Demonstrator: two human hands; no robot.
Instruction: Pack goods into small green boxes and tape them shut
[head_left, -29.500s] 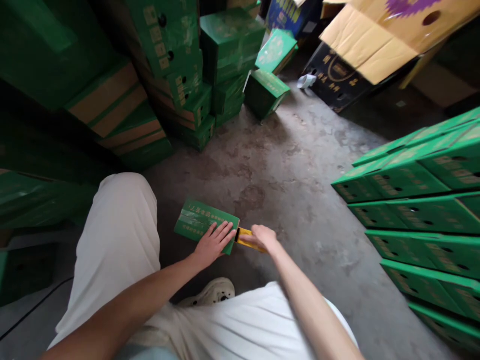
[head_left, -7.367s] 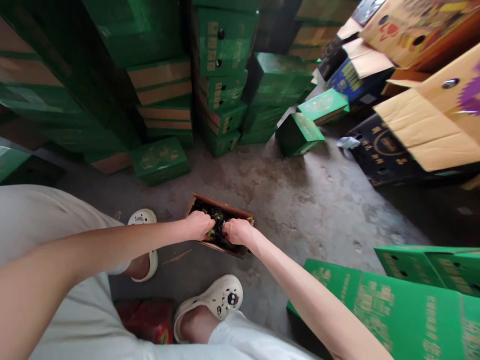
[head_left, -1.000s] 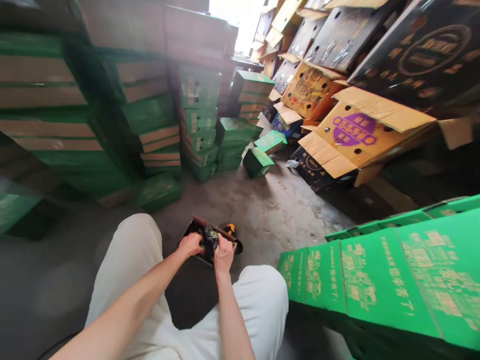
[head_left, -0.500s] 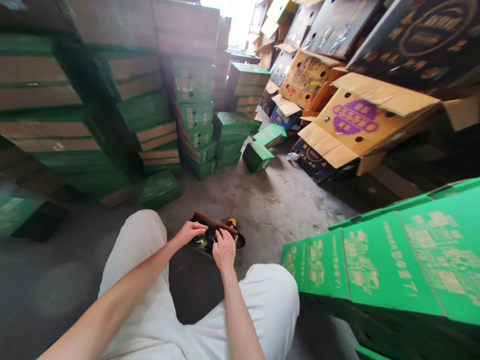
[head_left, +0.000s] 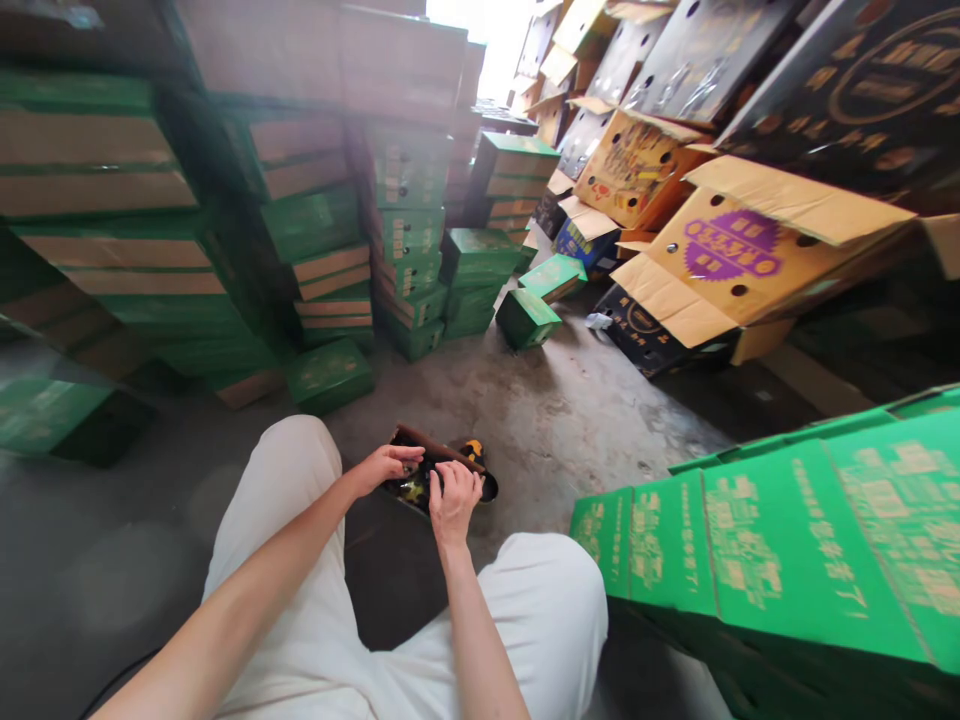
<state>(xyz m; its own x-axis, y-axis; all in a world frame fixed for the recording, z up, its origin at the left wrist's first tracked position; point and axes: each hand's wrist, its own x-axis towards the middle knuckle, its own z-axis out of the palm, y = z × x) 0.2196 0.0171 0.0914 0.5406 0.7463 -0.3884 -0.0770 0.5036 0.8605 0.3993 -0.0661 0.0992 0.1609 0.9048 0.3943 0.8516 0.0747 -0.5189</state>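
Note:
Between my knees sits a small dark open-topped box point(head_left: 409, 507) with a raised brown flap point(head_left: 431, 446) along its far side. Black and yellow patterned contents point(head_left: 414, 490) show inside, too dark to name. My left hand point(head_left: 384, 468) is over the box's left part, its thumb and fingers drawn together by the flap. Over the right part is my right hand point(head_left: 454, 500), fingers bent in near the flap's edge. What either hand pinches is too small to make out. A black and yellow shoe-like shape point(head_left: 474, 450) shows beyond the flap, partly hidden.
Green cartons point(head_left: 409, 235) are stacked high on the left and ahead. Open brown and black cartons point(head_left: 724, 245) lean in a pile on the right. A large green carton point(head_left: 757, 530) stands close by my right knee. Concrete floor point(head_left: 480, 385) shows between the stacks.
The view has turned slightly left, so the surroundings sit further right. My right hand's fingers have lifted and bent more; my left hand stays at the box with its fingers slightly shifted.

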